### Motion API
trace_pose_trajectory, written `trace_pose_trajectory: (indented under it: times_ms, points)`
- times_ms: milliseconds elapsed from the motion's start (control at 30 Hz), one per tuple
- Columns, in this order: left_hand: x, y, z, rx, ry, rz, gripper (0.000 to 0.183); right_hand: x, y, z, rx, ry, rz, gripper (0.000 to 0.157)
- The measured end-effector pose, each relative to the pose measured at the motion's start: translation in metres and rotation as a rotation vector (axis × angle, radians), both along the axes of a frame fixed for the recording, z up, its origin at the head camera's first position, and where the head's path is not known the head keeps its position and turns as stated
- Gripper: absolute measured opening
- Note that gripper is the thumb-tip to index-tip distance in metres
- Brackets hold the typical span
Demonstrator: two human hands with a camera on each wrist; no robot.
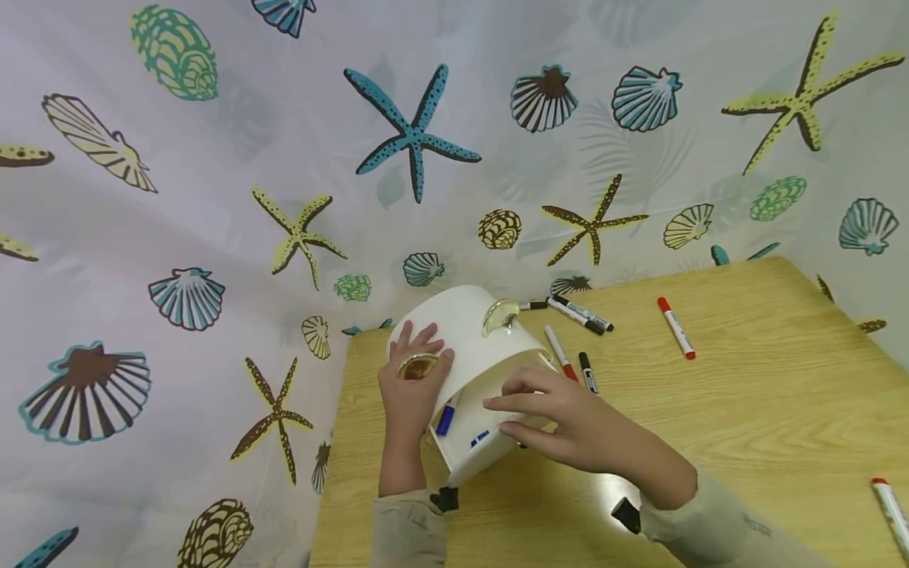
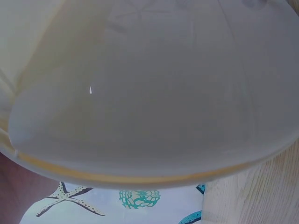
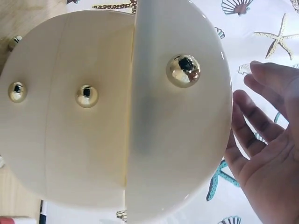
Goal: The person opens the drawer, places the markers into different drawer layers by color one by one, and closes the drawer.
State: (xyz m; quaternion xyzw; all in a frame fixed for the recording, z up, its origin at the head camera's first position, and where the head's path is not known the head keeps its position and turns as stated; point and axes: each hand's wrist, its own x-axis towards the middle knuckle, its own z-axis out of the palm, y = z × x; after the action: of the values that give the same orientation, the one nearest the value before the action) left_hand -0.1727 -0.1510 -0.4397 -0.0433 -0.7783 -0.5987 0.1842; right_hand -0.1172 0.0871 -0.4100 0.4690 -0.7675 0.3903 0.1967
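bracing the lid point(image 1: 465, 331), the spread left hand point(image 1: 413, 398) apparently exposes the box point(image 1: 461, 464) interior; the relaxed right hand point(image 1: 561, 414) is empty.

A whitish fabric backdrop point(image 1: 469, 31), softly creased, rises behind a light yellow-brown wood-grain tabletop point(image 1: 767, 418) and along its left and right sides. Blue, yellow and brown printed starfish point(image 1: 414, 136) scatter across the cloth with striped scallop shells point(image 1: 646, 99) (faint grey leaf shapes point(image 1: 639, 150) show between them). A bright glare patch point(image 1: 607, 491) whitens the near wood.
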Motion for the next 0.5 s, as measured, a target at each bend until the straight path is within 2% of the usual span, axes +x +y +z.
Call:
trace_pose_trajectory:
  times_ms: [100,267,333,500]
  points:
    - [0.004,0.002,0.007,-0.009,-0.017,0.005,0.018,0.005,0.007,-0.002,-0.084,-0.017,0.015,0.042]
    - [-0.006,-0.004,-0.007,-0.021,-0.021,0.020,0.019,0.012,0.012,0.000,-0.224,0.026,0.003,0.040]
    - [-0.009,-0.007,-0.012,-0.020,-0.011,0.018,0.020,0.017,0.014,0.002,-0.248,0.023,-0.005,0.039]
    - [-0.009,-0.007,-0.015,-0.015,-0.003,0.007,0.022,0.029,0.018,-0.001,-0.249,-0.044,0.003,0.041]
